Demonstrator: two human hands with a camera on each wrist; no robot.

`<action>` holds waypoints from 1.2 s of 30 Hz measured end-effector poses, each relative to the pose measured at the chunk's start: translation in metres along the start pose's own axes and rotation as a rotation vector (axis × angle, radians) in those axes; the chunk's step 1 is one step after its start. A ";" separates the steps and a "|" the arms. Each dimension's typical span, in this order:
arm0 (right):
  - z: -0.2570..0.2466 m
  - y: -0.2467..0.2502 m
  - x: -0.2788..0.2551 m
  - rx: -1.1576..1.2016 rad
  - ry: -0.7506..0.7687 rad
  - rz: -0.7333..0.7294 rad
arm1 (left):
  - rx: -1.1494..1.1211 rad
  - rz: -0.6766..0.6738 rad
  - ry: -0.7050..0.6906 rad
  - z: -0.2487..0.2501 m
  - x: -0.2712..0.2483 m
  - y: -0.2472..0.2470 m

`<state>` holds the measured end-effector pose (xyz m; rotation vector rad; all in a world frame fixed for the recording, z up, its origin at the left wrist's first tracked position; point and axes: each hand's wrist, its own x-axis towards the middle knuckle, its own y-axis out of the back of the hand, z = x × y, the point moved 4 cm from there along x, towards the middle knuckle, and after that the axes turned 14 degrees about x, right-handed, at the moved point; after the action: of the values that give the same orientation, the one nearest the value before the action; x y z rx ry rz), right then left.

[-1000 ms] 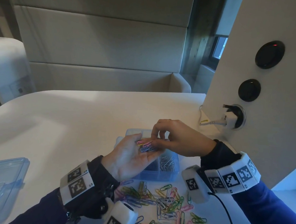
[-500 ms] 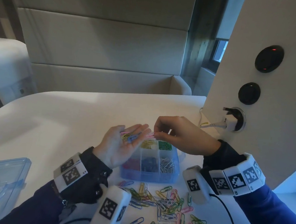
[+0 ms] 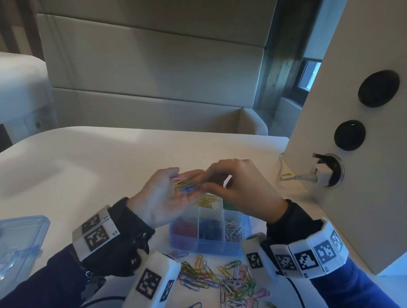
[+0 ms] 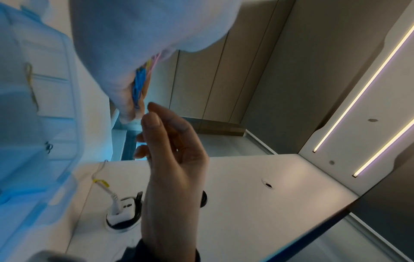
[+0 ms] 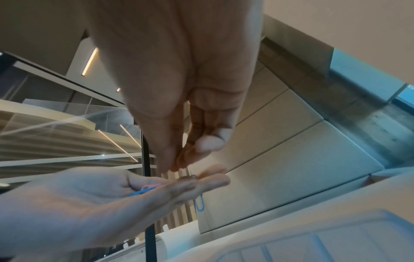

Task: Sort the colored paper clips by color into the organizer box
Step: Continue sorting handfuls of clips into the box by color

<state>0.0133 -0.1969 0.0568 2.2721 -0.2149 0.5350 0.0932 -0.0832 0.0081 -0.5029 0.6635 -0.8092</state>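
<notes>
Progress: sorting looks partly done, judging by the filled cells. The translucent blue plastic organizer box already holds separate lots of red, dark blue, silver, yellow and green clips.
Left to do: a loose heap of mixed coloured wire paper clips lies on the white counter by its near edge, just in front of the box.
Left hand: palm up and flat above the box's left side, fingers relaxed, cupping a small handful of yellow, pink and blue clips.
Right hand: fingertips drawn together at the handful, as if picking one clip out. Whether it has actually pinched a clip cannot be told; the right wrist view shows thumb and fingers just above the other palm.
Stray: one blue clip hangs below the left hand's fingers.
Materials: the clips are thin bent wire loops, coated in glossy colour or bare silver. The box has clear, thin dividers. The counter is smooth and matte.
Elsewhere: a clear bluish plastic lid sits at the counter's left edge.
</notes>
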 end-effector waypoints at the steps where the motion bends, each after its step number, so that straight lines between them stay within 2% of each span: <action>1: 0.000 0.001 -0.001 -0.020 0.013 -0.004 | -0.002 -0.014 0.018 -0.004 0.000 -0.002; 5: 0.001 -0.007 -0.004 0.001 0.018 -0.107 | -0.032 -0.086 0.072 -0.017 -0.007 -0.013; 10: 0.006 -0.011 -0.004 -0.034 0.005 -0.167 | -0.040 -0.079 0.105 -0.024 -0.008 -0.016; 18: 0.002 0.006 -0.006 0.083 -0.077 -0.188 | 0.089 0.049 0.057 -0.020 0.002 -0.001; 22: 0.000 0.013 -0.007 0.071 -0.105 -0.202 | 0.075 0.097 0.032 -0.017 0.003 0.003; 25: 0.003 0.011 -0.008 0.005 -0.117 -0.258 | 0.071 0.061 0.045 -0.017 0.002 0.000; 30: 0.011 0.004 -0.006 -0.130 -0.090 -0.213 | 0.120 -0.004 0.082 -0.021 -0.003 -0.008; 36: 0.016 -0.002 -0.007 -0.184 -0.108 -0.280 | 0.129 -0.012 0.096 -0.022 -0.005 -0.010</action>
<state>0.0125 -0.2070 0.0422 2.1067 0.0031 0.2366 0.0697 -0.0884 0.0008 -0.3529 0.6918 -0.8859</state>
